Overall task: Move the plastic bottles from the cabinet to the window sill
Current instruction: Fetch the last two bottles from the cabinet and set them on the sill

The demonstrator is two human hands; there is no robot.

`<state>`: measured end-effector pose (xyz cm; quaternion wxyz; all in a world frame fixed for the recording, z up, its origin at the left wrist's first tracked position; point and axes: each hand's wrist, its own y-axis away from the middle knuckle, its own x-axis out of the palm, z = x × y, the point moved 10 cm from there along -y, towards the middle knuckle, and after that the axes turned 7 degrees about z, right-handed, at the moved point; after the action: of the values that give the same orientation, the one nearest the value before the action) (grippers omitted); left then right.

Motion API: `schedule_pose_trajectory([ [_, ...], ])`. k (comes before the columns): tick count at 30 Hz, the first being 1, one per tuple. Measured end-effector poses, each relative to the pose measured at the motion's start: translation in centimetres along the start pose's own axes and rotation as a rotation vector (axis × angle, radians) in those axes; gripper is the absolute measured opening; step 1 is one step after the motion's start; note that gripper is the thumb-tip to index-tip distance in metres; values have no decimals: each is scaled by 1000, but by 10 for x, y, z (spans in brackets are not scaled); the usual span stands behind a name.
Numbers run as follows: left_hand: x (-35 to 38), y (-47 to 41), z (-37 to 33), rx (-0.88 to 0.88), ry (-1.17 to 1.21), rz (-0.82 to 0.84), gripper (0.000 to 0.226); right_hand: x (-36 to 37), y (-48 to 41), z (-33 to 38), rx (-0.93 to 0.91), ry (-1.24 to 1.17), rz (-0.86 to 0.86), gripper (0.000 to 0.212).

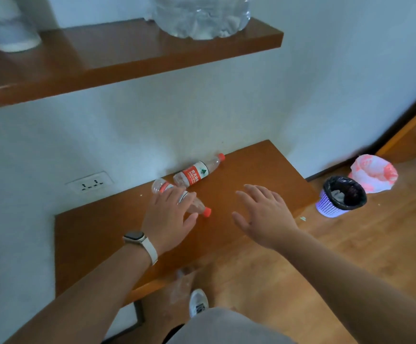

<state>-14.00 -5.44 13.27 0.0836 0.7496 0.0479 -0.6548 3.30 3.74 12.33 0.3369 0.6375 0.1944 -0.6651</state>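
Observation:
Two clear plastic bottles with red caps and red labels lie on their sides on the brown cabinet top (97,232). The far bottle (198,171) rests against the white wall. The near bottle (199,207) lies partly under my left hand (168,216), whose fingers are spread over its middle and not closed around it. My right hand (261,214) hovers open above the cabinet top, to the right of both bottles, holding nothing. The window sill is not in view.
A brown wall shelf (127,60) above carries a large clear water jug (200,16) and a white container (13,33). A purple waste basket (339,197) and a pink-white bag (373,173) stand on the wooden floor at right. A wall socket (90,183) sits at left.

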Motion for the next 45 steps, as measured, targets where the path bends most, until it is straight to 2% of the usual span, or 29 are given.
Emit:
schedule_pose_trajectory([
  [12, 21, -56, 72, 0, 18, 34, 54, 13, -87, 26, 38, -5, 15, 61],
  [17, 50, -75, 83, -24, 14, 94, 55, 37, -119, 11, 125, -109, 49, 64],
  [22, 86, -95, 91, -63, 13, 200, 57, 73, -152, -8, 218, -281, 126, 59],
  [27, 127, -108, 99, -79, -28, 364, 69, 101, -184, -13, 258, -446, 202, 62],
  [31, 146, -115, 100, -61, -69, 448, 78, 119, -205, -15, 372, -693, 248, 66],
  [37, 147, -118, 101, -75, -105, 419, 68, 150, -225, -13, 564, -1062, 288, 73],
  [45, 151, -104, 117, -184, -106, 404, 62, 172, -249, 1, 730, -1313, 189, 82],
])
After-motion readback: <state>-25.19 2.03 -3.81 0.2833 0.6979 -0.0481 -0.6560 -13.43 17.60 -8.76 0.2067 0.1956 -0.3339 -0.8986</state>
